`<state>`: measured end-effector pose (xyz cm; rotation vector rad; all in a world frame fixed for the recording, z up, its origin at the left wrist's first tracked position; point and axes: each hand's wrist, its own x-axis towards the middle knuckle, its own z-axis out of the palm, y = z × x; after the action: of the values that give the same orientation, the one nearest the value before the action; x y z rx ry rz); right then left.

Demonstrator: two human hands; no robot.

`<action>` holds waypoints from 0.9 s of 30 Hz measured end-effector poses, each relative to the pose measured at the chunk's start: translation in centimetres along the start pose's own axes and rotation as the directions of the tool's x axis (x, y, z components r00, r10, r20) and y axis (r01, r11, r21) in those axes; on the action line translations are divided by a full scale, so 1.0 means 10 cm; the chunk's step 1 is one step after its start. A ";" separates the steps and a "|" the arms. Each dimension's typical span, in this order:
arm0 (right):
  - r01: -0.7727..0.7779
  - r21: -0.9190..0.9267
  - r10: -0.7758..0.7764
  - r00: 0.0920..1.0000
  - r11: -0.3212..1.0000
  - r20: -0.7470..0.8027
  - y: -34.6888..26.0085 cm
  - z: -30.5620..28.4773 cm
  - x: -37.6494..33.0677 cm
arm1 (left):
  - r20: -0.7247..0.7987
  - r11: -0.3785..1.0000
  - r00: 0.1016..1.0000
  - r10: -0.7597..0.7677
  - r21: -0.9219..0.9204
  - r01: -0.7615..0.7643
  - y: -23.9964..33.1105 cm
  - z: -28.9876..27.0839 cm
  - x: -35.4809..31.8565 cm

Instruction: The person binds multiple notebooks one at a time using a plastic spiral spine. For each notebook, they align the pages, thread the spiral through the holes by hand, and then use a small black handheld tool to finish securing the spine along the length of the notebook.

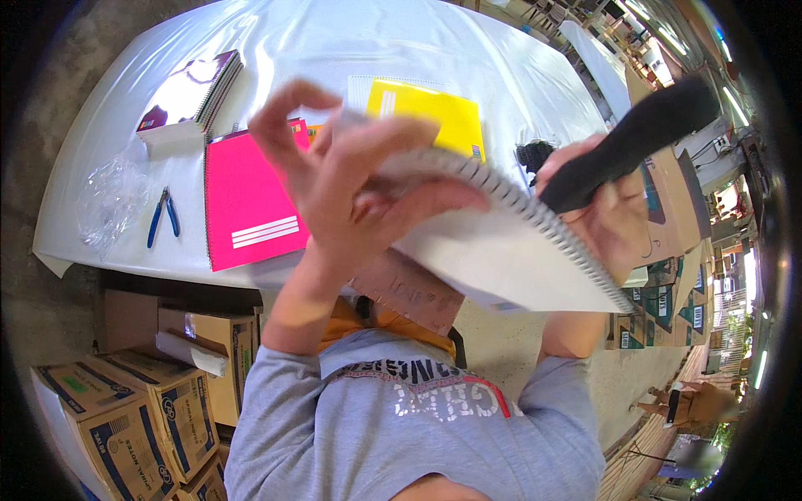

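A spiral notebook (pixel 510 259) with white pages is tilted in the air before my body, its coil edge running down to the right. My left hand (pixel 342 171) is closed on its upper left part, thumb over the page side; motion blurs the fingers. Against the coil edge, my right hand (pixel 614 217) steadies the notebook, its fingers partly hidden. A long black soft-looking thing (pixel 643 138) crosses in front of that hand; I cannot make out its kind. On the table beneath lie a pink spiral notebook (pixel 251 188) and a yellow notebook (pixel 439 113).
A notebook stack (pixel 188 96), crumpled clear plastic (pixel 113 204) and blue-handled pliers (pixel 163 217) lie on the white-covered table (pixel 301 42). Some dark coiled material (pixel 535 154) is near my right hand. Cardboard boxes (pixel 125 434) stand at lower left, others (pixel 668 301) at right.
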<state>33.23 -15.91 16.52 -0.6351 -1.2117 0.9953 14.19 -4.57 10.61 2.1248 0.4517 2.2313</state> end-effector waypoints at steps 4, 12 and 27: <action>-0.130 -0.124 0.138 0.989 0.984 0.058 0.21 0.07 -0.27 | -0.070 0.983 0.996 -0.060 -0.179 0.047 0.00 -0.17 -0.53; -0.191 -0.195 0.206 0.977 0.962 0.062 0.63 0.20 -0.41 | 0.126 0.952 0.972 -0.200 -0.211 0.223 -0.11 -0.40 -1.08; -0.058 -0.704 0.198 0.973 0.708 0.119 0.79 0.29 -0.03 | 0.173 0.730 0.847 -0.503 -0.439 0.524 -0.07 -0.25 -1.08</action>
<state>28.25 -12.87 10.49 -1.2610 -1.7533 0.6897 12.41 -6.76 -0.12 1.5488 0.3815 1.7450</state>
